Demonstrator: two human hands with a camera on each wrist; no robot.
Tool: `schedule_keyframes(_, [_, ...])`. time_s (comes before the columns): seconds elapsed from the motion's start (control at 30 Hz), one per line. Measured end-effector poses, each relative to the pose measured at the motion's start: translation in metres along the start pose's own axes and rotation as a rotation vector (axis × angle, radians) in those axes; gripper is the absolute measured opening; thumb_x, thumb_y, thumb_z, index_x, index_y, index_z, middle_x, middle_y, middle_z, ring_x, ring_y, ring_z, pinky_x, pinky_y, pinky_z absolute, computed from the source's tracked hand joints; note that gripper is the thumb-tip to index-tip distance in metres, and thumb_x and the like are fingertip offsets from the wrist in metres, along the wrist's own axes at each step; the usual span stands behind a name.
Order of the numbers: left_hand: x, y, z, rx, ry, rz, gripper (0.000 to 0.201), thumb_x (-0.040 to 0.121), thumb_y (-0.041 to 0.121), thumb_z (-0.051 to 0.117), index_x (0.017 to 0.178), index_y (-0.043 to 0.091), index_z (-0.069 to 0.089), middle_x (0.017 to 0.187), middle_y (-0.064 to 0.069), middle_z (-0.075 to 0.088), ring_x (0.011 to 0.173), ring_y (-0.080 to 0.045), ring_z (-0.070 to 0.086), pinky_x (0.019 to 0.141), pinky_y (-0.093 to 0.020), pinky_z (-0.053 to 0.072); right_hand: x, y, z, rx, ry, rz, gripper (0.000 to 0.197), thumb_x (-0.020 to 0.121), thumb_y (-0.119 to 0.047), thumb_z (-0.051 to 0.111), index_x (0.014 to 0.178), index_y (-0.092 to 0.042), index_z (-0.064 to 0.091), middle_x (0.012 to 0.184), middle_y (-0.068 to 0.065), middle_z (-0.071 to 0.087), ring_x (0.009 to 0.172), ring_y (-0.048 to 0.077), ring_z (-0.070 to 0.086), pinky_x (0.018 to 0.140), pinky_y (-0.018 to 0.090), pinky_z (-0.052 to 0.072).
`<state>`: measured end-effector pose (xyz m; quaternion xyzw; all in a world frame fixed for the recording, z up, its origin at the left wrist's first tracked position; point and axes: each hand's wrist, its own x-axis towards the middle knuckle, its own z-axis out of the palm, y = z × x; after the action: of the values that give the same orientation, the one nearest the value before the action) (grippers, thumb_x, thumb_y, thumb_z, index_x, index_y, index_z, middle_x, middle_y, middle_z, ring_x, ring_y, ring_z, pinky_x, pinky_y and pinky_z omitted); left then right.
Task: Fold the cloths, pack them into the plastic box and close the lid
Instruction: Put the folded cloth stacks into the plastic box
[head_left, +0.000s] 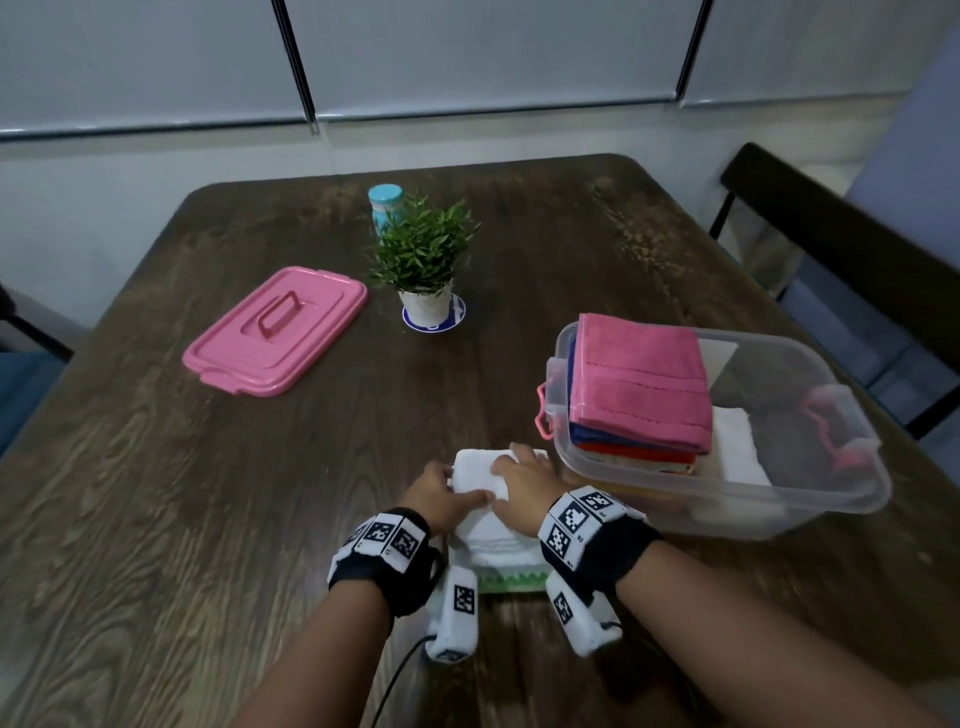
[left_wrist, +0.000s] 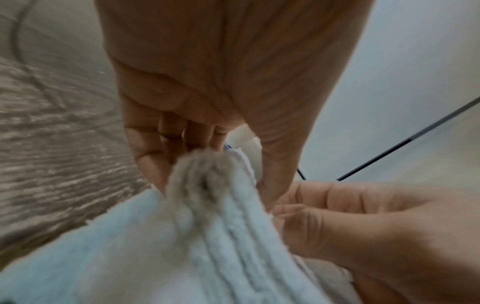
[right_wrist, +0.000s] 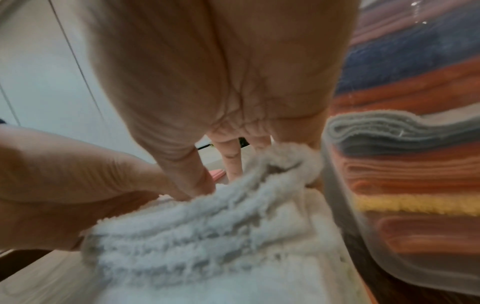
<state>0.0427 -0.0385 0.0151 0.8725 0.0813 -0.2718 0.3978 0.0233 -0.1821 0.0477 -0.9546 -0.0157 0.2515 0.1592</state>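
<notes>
Both hands are on a folded white terry cloth (head_left: 485, 486) that lies on the dark wood-grain surface (head_left: 208, 493), just beside the near left wall of the clear plastic box (head_left: 810, 519). The left hand (head_left: 441, 496) has its fingers curled over the far left edge of the stacked layers with the thumb pressed across the top; the right hand (head_left: 524, 480) pinches the far right corner, its fingers tucked under the fold and its thumb on top. Both wrist views show several thick layers bunched between fingers and thumb.

The main risk, as I judge it, is the fold coming apart in the lift. The grip sits only on the far edge, so the near layers could sag open or slide off each other, and the cloth would then go into the box crumpled. A green-edged piece (head_left: 511, 581) peeks out beneath the white cloth near the wrists and might be dragged along.

The box poses its own trouble. A stack of folded cloths topped by a pink towel (head_left: 641, 384) stands higher than the rim at its left end, with more white cloth (head_left: 735, 452) lower down beside it. Adding to the tall stack could topple it or keep the pink rectangular plastic lid (head_left: 275, 330), which lies well apart on the left of the surface, from seating. The box's pink latch (head_left: 544, 413) juts out toward the hands and could catch a wrist or the cloth.
</notes>
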Motion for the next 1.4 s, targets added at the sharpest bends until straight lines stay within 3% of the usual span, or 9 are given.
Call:
schedule_keyframes(0.2, [-0.003, 0.004, -0.002, -0.171, -0.034, 0.046, 0.068, 0.079, 0.024, 0.077, 0.131, 0.011, 0.035, 0.117, -0.009, 0.058, 0.099, -0.025, 0.063, 0.083, -0.039, 0.055, -0.001, 0.001, 0.000, 0.184, 0.068, -0.041, 0.047, 0.093, -0.023, 0.058, 0.138, -0.023, 0.044, 0.159, 0.002, 0.009, 0.144, 0.026, 0.020, 0.116, 0.040, 0.024])
schedule_keyframes(0.37, [-0.008, 0.011, -0.011, -0.274, 0.002, 0.085, 0.048, 0.080, 0.027, 0.074, 0.115, 0.014, 0.044, 0.109, -0.007, 0.062, 0.094, -0.022, 0.064, 0.075, -0.032, 0.054, 0.000, 0.003, -0.010, 0.218, 0.086, 0.005, 0.065, 0.091, -0.034, 0.059, 0.146, -0.018, 0.029, 0.157, 0.008, 0.012, 0.146, 0.028, 0.014, 0.118, 0.042, 0.017])
schedule_keyframes(0.73, [-0.020, 0.024, -0.033, -0.670, -0.026, 0.015, 0.031, 0.090, 0.013, 0.056, 0.121, 0.009, 0.053, 0.108, -0.019, 0.065, 0.099, -0.036, 0.064, 0.087, -0.047, 0.053, 0.015, 0.006, -0.018, 0.629, -0.052, 0.298, 0.124, 0.060, -0.091, 0.047, 0.148, -0.007, 0.025, 0.145, 0.009, 0.042, 0.131, 0.032, 0.045, 0.108, 0.045, 0.038])
schedule_keyframes(0.87, [-0.021, 0.028, -0.040, -0.760, -0.035, 0.006, 0.032, 0.089, 0.012, 0.056, 0.121, 0.007, 0.053, 0.110, -0.021, 0.064, 0.097, -0.037, 0.063, 0.083, -0.046, 0.052, 0.060, 0.036, 0.005, 0.710, -0.138, 0.255, 0.117, 0.022, -0.108, 0.035, 0.095, -0.019, 0.058, 0.095, -0.002, 0.052, 0.098, 0.023, 0.055, 0.100, 0.043, 0.043])
schedule_keyframes(0.93, [-0.019, 0.029, -0.043, -0.801, -0.026, -0.011, 0.033, 0.088, 0.013, 0.057, 0.120, 0.006, 0.054, 0.111, -0.022, 0.064, 0.099, -0.038, 0.063, 0.084, -0.048, 0.053, 0.065, 0.045, 0.004, 0.758, -0.163, 0.250, 0.111, 0.024, -0.108, 0.036, 0.097, -0.028, 0.059, 0.106, -0.010, 0.048, 0.101, 0.017, 0.050, 0.105, 0.045, 0.036])
schedule_keyframes(1.03, [-0.018, 0.032, -0.050, -0.870, 0.000, -0.025, 0.038, 0.084, 0.017, 0.061, 0.120, 0.006, 0.055, 0.111, -0.023, 0.065, 0.102, -0.040, 0.064, 0.091, -0.056, 0.050, 0.021, 0.019, -0.027, 0.975, -0.233, 0.263, 0.123, 0.047, -0.103, 0.039, 0.147, -0.032, 0.035, 0.155, -0.005, 0.030, 0.139, 0.028, 0.034, 0.103, 0.055, 0.034])
schedule_keyframes(1.17, [-0.016, 0.038, -0.059, -0.920, -0.001, -0.002, 0.041, 0.083, 0.020, 0.062, 0.121, 0.005, 0.054, 0.109, -0.022, 0.066, 0.095, -0.037, 0.065, 0.085, -0.049, 0.053, -0.025, -0.005, -0.061, 1.137, -0.286, 0.239, 0.084, 0.085, -0.080, 0.021, 0.146, -0.025, 0.037, 0.146, 0.009, 0.046, 0.130, 0.030, 0.044, 0.105, 0.056, 0.032])
schedule_keyframes(1.3, [-0.016, 0.041, -0.060, -0.932, -0.032, -0.018, 0.038, 0.087, 0.019, 0.060, 0.122, 0.006, 0.053, 0.106, -0.020, 0.066, 0.083, -0.031, 0.067, 0.067, -0.037, 0.055, -0.034, -0.001, -0.060, 1.391, -0.371, 0.144, 0.086, 0.089, -0.072, 0.005, 0.142, -0.016, 0.043, 0.126, 0.007, 0.058, 0.082, 0.014, 0.067, 0.054, 0.030, 0.057])
schedule_keyframes(1.4, [-0.016, 0.038, -0.056, -0.926, -0.041, -0.055, 0.041, 0.086, 0.022, 0.061, 0.121, 0.002, 0.054, 0.096, -0.019, 0.065, 0.074, -0.029, 0.063, 0.063, -0.034, 0.050, -0.021, 0.003, -0.046, 1.525, -0.392, 0.189, 0.095, 0.081, -0.083, 0.008, 0.135, -0.019, 0.051, 0.123, 0.013, 0.061, 0.106, 0.030, 0.063, 0.075, 0.044, 0.053])
